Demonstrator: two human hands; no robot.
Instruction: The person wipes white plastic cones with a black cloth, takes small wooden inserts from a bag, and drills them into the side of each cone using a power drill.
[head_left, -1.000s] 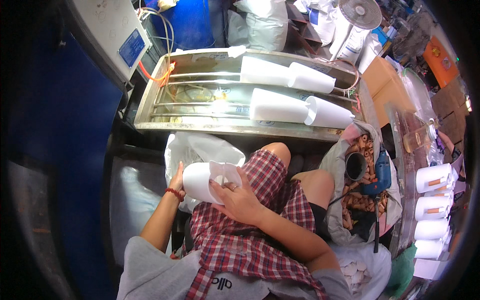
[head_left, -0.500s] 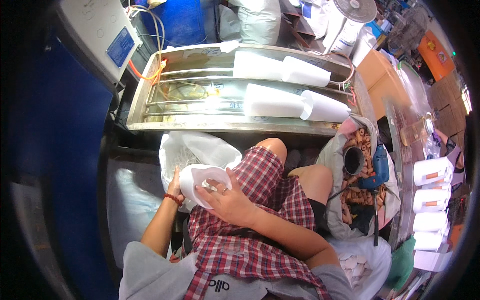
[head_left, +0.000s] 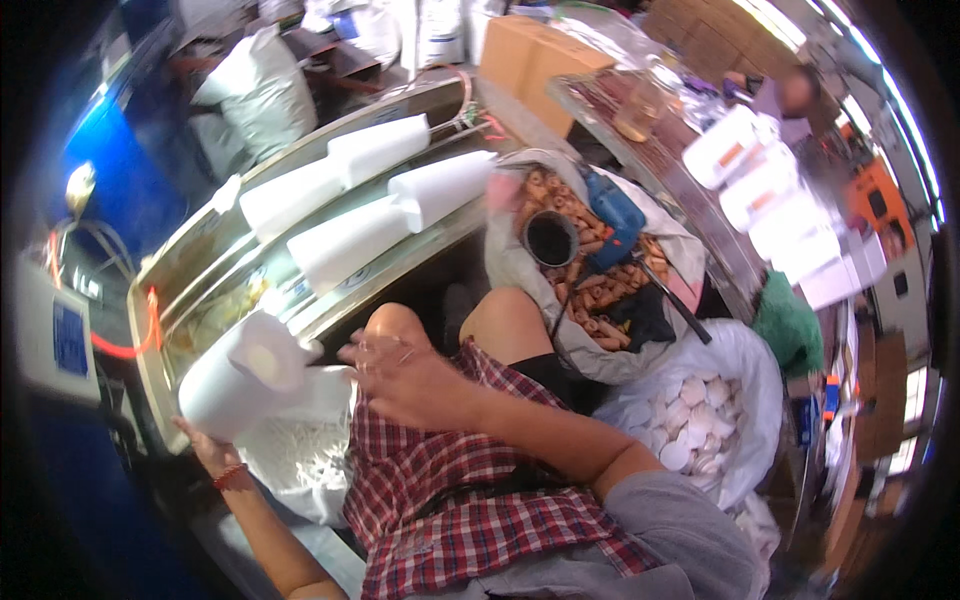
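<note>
My left hand [head_left: 212,452], with a red bead bracelet at the wrist, holds a white hollow plastic cylinder [head_left: 225,385] from its near left side. The cylinder is tilted, and its narrower opening faces right, toward my other hand. Apart from it, over my lap, my right hand [head_left: 415,385] is blurred by motion; its fingers look spread, with nothing visible in them. Beneath the cylinder is a white bag [head_left: 335,395] with thin white strips inside. Beyond my knees, several white tapered sleeves [head_left: 345,245] sit on metal rods in a long trough [head_left: 400,290].
A cloth sack [head_left: 515,285] at my right holds brown tubes, a dark cup [head_left: 550,240] and a blue power drill [head_left: 612,215]. Nearer is a white bag [head_left: 755,400] of white discs. White cylinders [head_left: 770,195] stand on the right-hand bench [head_left: 690,190]. Another person [head_left: 780,100] is behind it.
The view has swung to the right. My right hand has come away from the cylinder, and my left hand has carried it leftward toward the trough's near end.
</note>
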